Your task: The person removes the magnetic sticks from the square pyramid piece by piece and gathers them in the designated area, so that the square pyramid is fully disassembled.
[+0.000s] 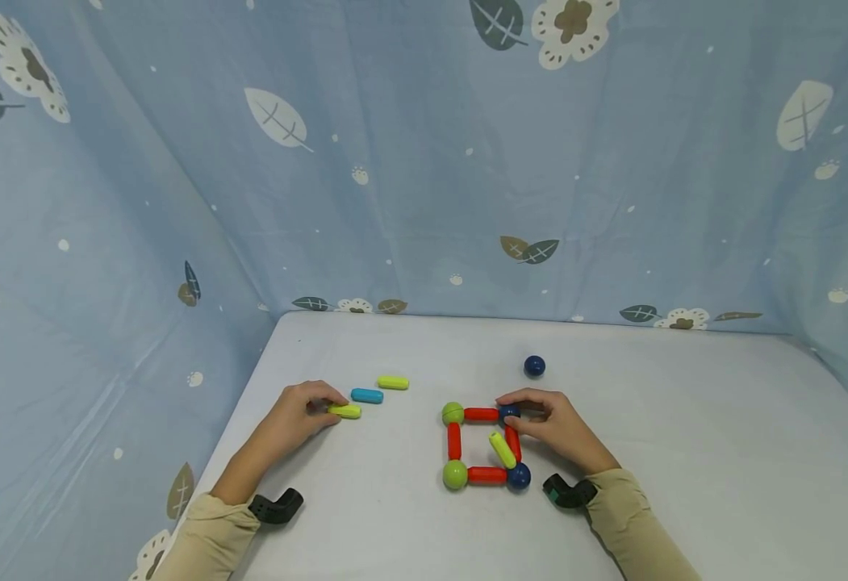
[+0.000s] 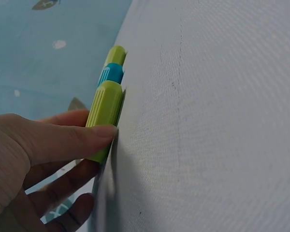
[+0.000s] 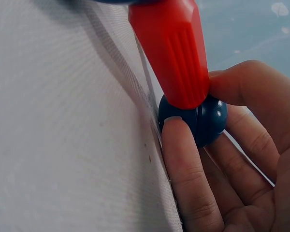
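Observation:
At the left, my left hand (image 1: 296,420) pinches a yellow-green rod (image 2: 105,104) between thumb and fingers, close to the table surface. Just beyond it are a blue rod (image 1: 367,395) and another yellow-green rod (image 1: 393,382). My right hand (image 1: 561,428) grips a dark blue ball (image 3: 212,121) at the far right corner of a square. Red rods (image 1: 486,475) form its sides, with green balls (image 1: 455,474) at the left corners and dark blue ones at the right. One more yellow-green rod (image 1: 502,449) touches the near right ball (image 1: 519,476) and appears tilted.
A loose dark blue ball (image 1: 535,366) sits beyond the square on the white table (image 1: 685,452). Blue patterned cloth (image 1: 424,161) hangs along the back and sides. Black wrist devices (image 1: 276,507) extend from both sleeves.

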`<state>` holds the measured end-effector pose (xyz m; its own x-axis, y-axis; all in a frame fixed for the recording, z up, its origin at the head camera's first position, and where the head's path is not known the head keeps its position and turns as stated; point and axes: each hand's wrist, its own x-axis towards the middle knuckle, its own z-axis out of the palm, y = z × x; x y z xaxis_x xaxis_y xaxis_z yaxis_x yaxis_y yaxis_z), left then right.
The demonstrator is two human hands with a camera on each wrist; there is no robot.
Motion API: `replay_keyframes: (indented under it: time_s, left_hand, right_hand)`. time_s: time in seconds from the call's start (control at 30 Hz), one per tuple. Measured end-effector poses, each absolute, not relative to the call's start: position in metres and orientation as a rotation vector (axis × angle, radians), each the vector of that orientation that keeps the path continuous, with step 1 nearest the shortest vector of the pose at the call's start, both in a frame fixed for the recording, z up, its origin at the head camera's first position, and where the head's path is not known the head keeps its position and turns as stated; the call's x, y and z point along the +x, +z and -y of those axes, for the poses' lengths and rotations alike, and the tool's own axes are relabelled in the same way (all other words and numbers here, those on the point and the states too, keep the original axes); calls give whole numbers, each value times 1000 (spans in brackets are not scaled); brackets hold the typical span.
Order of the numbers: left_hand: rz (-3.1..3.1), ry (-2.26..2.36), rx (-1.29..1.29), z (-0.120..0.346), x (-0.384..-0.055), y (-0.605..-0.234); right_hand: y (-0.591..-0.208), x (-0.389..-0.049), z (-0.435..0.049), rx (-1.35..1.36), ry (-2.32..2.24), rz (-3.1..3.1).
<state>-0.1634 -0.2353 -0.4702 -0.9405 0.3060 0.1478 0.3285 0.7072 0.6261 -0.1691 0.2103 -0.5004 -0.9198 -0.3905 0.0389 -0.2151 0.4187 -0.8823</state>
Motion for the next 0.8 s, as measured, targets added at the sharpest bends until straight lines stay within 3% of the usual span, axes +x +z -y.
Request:
replay_keyframes:
  time_s: [0.47, 0.8]
  left_hand:
    - [2861, -1018, -504, 231, -161, -455]
    - [2713, -1135, -847, 181, -150, -443]
  right_hand:
    - [-500, -170, -210, -547, -1523, -2474]
    - [-501, -168, -210, -543, -1521, -2482]
